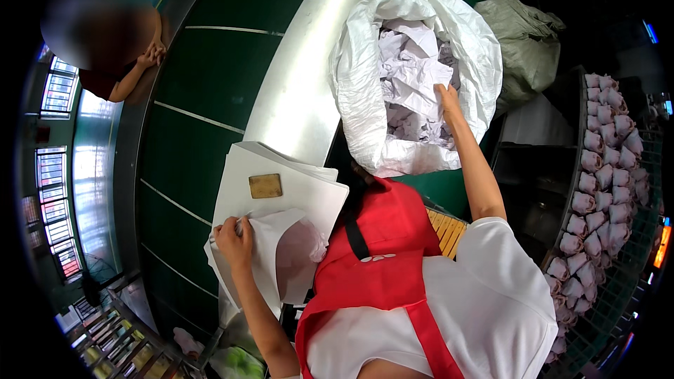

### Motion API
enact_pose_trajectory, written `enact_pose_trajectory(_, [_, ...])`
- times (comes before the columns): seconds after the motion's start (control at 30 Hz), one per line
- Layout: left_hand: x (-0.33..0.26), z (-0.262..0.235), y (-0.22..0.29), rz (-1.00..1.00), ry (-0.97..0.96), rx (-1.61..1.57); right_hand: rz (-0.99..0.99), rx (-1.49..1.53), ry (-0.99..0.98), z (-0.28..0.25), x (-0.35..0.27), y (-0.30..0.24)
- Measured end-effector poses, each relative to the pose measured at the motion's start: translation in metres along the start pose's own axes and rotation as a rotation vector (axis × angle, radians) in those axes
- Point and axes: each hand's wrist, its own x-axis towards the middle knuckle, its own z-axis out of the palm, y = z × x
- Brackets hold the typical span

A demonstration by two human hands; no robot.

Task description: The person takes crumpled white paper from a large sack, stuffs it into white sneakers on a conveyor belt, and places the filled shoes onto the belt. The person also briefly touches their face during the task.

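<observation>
My left hand [235, 234] pinches the edge of a white paper sheet [270, 238] that lies partly over a pinkish object [300, 249]. Both rest on a stack of white sheets [302, 189], where a small tan block [265, 185] also lies. My right hand [447, 100] reaches into a big white sack [354, 84], its fingers closed among crumpled white paper [411, 74]. I wear a white shirt and a red apron [379, 253].
A green conveyor belt [210, 98] with a metal side rail [309, 77] runs along the left. Another person's hands [151, 55] rest at its far edge. A rack with several paper-wrapped pinkish items [604, 168] stands on the right, and a grey-green sack [526, 35] lies behind the white one.
</observation>
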Motion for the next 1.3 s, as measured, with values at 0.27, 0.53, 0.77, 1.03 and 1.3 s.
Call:
enact_pose_trajectory(0.27, [0.001,-0.009,0.005,-0.043,-0.047,-0.064,0.085,-0.946,0.028,-0.011,-0.028,-0.025])
enact_pose_trajectory(0.53, [-0.004,-0.092,0.042,0.301,-0.036,-0.257,-0.638,-0.286,-0.276,0.135,-0.147,-0.177])
enact_pose_trajectory(0.77, [-0.017,-0.143,0.083,0.297,0.204,-0.154,-0.419,-0.173,-1.57,0.279,-0.299,-0.176])
enact_pose_trajectory(1.03, [-0.056,-0.143,0.049,-0.068,0.451,-0.088,-0.408,-0.247,-1.487,0.316,-0.326,-0.205])
enact_pose_trajectory(1.3, [-0.08,-0.155,0.058,-0.259,0.626,0.186,-1.209,-0.282,-1.384,0.233,-0.427,-0.222])
